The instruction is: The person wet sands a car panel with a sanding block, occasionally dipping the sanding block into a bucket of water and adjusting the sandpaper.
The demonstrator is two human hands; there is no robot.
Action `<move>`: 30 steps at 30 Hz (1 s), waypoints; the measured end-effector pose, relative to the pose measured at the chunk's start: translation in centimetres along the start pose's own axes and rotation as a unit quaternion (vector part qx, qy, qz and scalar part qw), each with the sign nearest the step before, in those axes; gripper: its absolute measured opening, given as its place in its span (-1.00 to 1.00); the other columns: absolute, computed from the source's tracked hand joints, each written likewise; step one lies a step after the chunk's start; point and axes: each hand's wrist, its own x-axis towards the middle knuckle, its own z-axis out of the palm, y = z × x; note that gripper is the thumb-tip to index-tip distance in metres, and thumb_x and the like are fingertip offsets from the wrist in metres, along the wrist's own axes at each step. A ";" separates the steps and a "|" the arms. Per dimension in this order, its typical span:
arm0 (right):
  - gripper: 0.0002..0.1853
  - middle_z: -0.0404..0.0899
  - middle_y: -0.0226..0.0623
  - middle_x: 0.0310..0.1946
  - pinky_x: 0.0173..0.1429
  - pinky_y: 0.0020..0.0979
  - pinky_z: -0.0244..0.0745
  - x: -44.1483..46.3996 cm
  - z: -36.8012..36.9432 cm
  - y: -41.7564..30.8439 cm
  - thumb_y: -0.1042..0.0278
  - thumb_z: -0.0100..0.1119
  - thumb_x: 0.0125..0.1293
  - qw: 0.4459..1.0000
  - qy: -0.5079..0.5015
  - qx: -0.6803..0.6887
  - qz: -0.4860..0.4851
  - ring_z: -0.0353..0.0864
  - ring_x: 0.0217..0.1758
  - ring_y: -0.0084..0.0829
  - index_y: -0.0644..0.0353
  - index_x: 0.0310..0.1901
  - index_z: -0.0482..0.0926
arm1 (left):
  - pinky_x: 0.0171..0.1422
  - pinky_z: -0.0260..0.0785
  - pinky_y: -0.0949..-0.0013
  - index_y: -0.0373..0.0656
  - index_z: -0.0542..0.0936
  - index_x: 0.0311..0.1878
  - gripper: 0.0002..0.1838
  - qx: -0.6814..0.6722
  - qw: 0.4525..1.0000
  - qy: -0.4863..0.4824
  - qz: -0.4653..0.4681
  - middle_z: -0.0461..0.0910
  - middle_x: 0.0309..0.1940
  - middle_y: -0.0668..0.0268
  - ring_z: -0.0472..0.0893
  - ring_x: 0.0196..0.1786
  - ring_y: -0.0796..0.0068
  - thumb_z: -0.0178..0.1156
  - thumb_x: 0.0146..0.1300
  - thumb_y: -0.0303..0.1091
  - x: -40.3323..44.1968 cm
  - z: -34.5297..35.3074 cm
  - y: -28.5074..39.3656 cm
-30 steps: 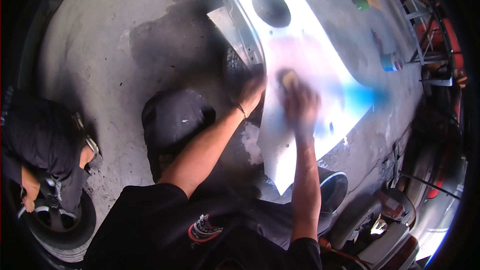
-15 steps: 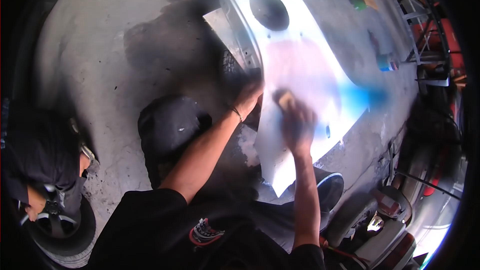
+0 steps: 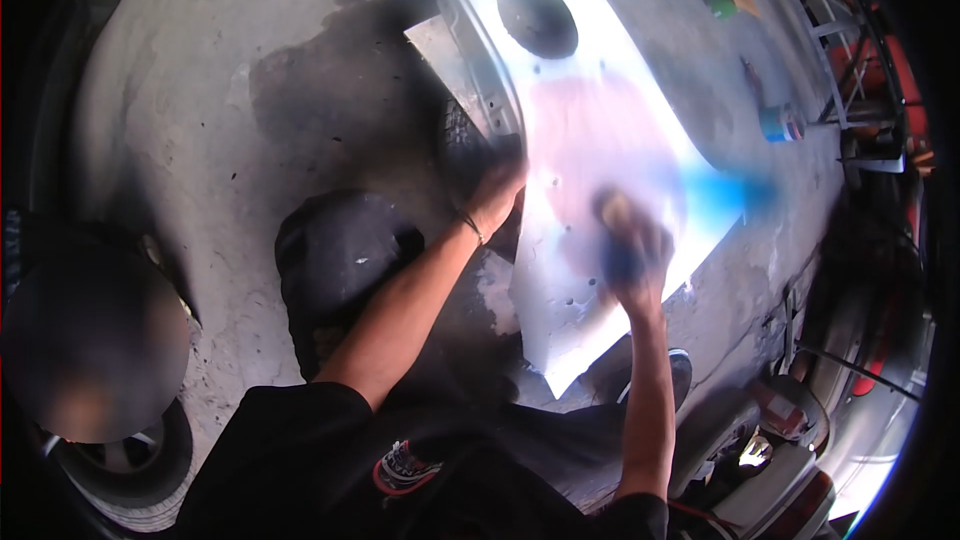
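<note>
My left hand (image 3: 499,198) grips the near edge of the long white panel (image 3: 568,310), which stretches away ahead, while my right hand (image 3: 637,245), apart from it, presses a blurred pad (image 3: 614,208) on its face.

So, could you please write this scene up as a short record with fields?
left hand: at the edge of the pale panel, fingers mostly hidden
right hand: blurred, holding a small tan block over the panel's face
panel: pinkish patch, large oval opening
nearby person: at left, beside a wheel
floor: grey, dark-stained
</note>
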 end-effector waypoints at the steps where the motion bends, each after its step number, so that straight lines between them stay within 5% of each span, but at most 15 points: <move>1: -0.40 0.60 -0.23 0.34 0.42 -0.01 0.41 -3.8 -1.5 0.6 0.43 0.40 0.25 0.998 -0.026 0.036 0.048 0.51 0.37 -0.17 -0.04 0.37 0.65 | 0.36 0.43 0.39 -0.28 0.70 0.24 -0.58 -0.003 1.000 0.003 -0.002 0.70 0.14 0.35 0.57 0.21 0.58 0.22 0.66 -0.09 -0.2 0.3 0.0; 3: -0.38 0.60 -0.25 0.35 0.41 -0.06 0.42 -3.2 -3.0 0.3 0.48 0.46 0.18 0.995 -0.058 0.067 0.053 0.50 0.38 -0.16 -0.05 0.33 0.69 | 0.33 0.45 0.39 -0.27 0.71 0.22 -0.59 0.036 0.999 0.029 -0.002 0.70 0.10 0.38 0.59 0.16 0.59 0.21 0.67 -0.09 -0.8 0.4 0.7; 5: -0.54 0.73 -0.12 0.12 0.13 -0.02 0.55 0.0 -1.3 0.4 0.59 0.41 0.19 0.999 -0.010 0.045 -0.007 0.70 0.12 -0.06 0.13 0.16 0.73 | 0.21 0.44 0.42 -0.19 0.73 0.15 -0.62 0.014 0.999 0.040 0.017 0.67 -0.02 0.47 0.57 0.04 0.66 0.26 0.64 -0.04 -1.9 1.6 1.3; 6: -0.61 0.74 -0.13 0.09 0.18 -0.01 0.53 3.7 0.2 0.2 0.52 0.40 0.20 0.999 -0.036 0.018 0.007 0.70 0.12 -0.03 0.13 0.10 0.77 | 0.09 0.43 0.45 -0.10 0.75 0.07 -0.64 -0.011 0.998 0.047 0.042 0.64 -0.15 0.55 0.55 -0.09 0.73 0.31 0.61 0.02 -1.7 2.0 1.7; 10: -0.55 0.60 -0.37 0.32 0.50 -0.05 0.30 14.7 10.6 1.7 0.48 0.24 0.34 0.998 -0.010 -0.057 0.024 0.50 0.39 -0.07 -0.18 0.21 0.77 | 0.25 0.46 0.42 -0.28 0.75 0.18 -0.55 0.016 0.999 0.023 0.038 0.73 0.04 0.45 0.60 0.08 0.68 0.27 0.64 -0.02 -0.6 0.5 0.4; 14: -0.57 0.66 -0.32 0.28 0.35 -0.07 0.42 11.9 7.8 0.4 0.46 0.26 0.34 0.998 0.003 -0.067 -0.001 0.58 0.31 -0.17 -0.09 0.22 0.77 | 0.32 0.47 0.41 -0.29 0.74 0.19 -0.57 0.049 0.998 0.023 0.027 0.75 0.08 0.37 0.63 0.12 0.63 0.27 0.64 -0.07 -0.8 0.4 1.0; 18: -0.54 0.70 -0.05 0.13 0.27 -0.01 0.52 2.6 -1.0 -2.6 0.53 0.24 0.35 0.998 -0.032 -0.035 0.031 0.67 0.17 -0.06 0.06 0.27 0.76 | 0.43 0.48 0.35 -0.33 0.70 0.29 -0.56 0.029 0.999 0.020 0.017 0.75 0.18 0.31 0.66 0.21 0.55 0.26 0.65 -0.12 -1.2 1.0 1.8; 19: -0.49 0.59 -0.18 0.30 0.45 0.03 0.40 -0.1 -1.2 -2.2 0.37 0.32 0.37 0.996 -0.044 -0.032 0.070 0.56 0.30 -0.10 -0.20 0.35 0.72 | 0.43 0.48 0.35 -0.33 0.70 0.29 -0.56 0.025 0.999 0.025 0.016 0.75 0.18 0.31 0.66 0.21 0.55 0.26 0.65 -0.12 -1.1 1.1 1.4; 21: -0.51 0.61 -0.20 0.28 0.45 0.01 0.39 -0.1 -0.6 -1.6 0.38 0.31 0.39 1.000 0.003 -0.019 0.021 0.56 0.31 -0.13 -0.14 0.34 0.72 | 0.42 0.47 0.35 -0.32 0.69 0.33 -0.55 -0.057 0.997 0.033 0.035 0.75 0.18 0.30 0.65 0.22 0.54 0.25 0.66 -0.12 -1.0 1.6 0.5; 23: -0.51 0.62 -0.18 0.28 0.45 0.04 0.38 4.3 2.3 -0.8 0.35 0.30 0.40 0.998 -0.065 -0.013 0.022 0.56 0.31 -0.10 -0.14 0.36 0.72 | 0.44 0.46 0.34 -0.31 0.68 0.36 -0.53 0.011 0.999 0.044 -0.009 0.73 0.22 0.29 0.64 0.26 0.53 0.25 0.66 -0.12 -2.1 1.9 2.7; 24: -0.44 0.67 -0.12 0.28 0.32 -0.03 0.48 7.4 3.9 -1.2 0.46 0.31 0.34 0.997 -0.037 -0.072 -0.014 0.65 0.23 -0.10 -0.02 0.40 0.68 | 0.37 0.48 0.36 -0.30 0.71 0.29 -0.55 0.009 0.999 0.031 0.007 0.75 0.15 0.31 0.65 0.19 0.56 0.25 0.65 -0.08 -1.3 1.1 1.2; 27: -0.48 0.62 -0.14 0.24 0.26 0.05 0.49 15.3 11.9 1.2 0.28 0.31 0.39 0.992 0.024 -0.118 -0.028 0.57 0.23 0.02 -0.27 0.38 0.69 | 0.05 0.53 0.36 -0.21 0.75 -0.01 -0.57 0.077 0.996 0.036 0.028 0.78 -0.18 0.37 0.68 -0.12 0.59 0.21 0.65 0.03 -0.9 0.6 0.7; 28: -0.54 0.63 -0.12 0.16 0.24 0.09 0.51 17.7 12.4 -0.7 0.24 0.29 0.42 0.990 0.016 -0.142 0.021 0.58 0.17 0.05 -0.29 0.34 0.71 | -0.16 0.47 0.36 -0.11 0.70 -0.18 -0.55 0.001 1.000 0.014 0.017 0.71 -0.38 0.39 0.63 -0.33 0.57 0.17 0.65 0.08 -0.9 1.0 0.9; 29: -0.57 0.63 -0.10 0.16 0.22 0.09 0.53 18.1 13.4 -1.9 0.22 0.28 0.43 0.989 0.030 -0.129 0.072 0.58 0.16 0.07 -0.32 0.31 0.73 | 0.25 0.47 0.35 -0.20 0.73 0.23 -0.61 -0.007 1.000 -0.017 -0.020 0.74 0.03 0.41 0.62 0.10 0.59 0.19 0.65 -0.09 0.8 -0.7 -1.6; 30: -0.58 0.63 -0.10 0.14 0.19 0.09 0.55 18.7 12.3 -4.8 0.21 0.27 0.45 0.984 0.036 -0.123 0.124 0.60 0.13 0.09 -0.35 0.31 0.73 | 0.23 0.47 0.37 -0.19 0.73 0.23 -0.61 0.008 0.999 -0.008 -0.039 0.73 0.02 0.43 0.62 0.08 0.60 0.20 0.65 -0.09 0.2 -0.5 -0.4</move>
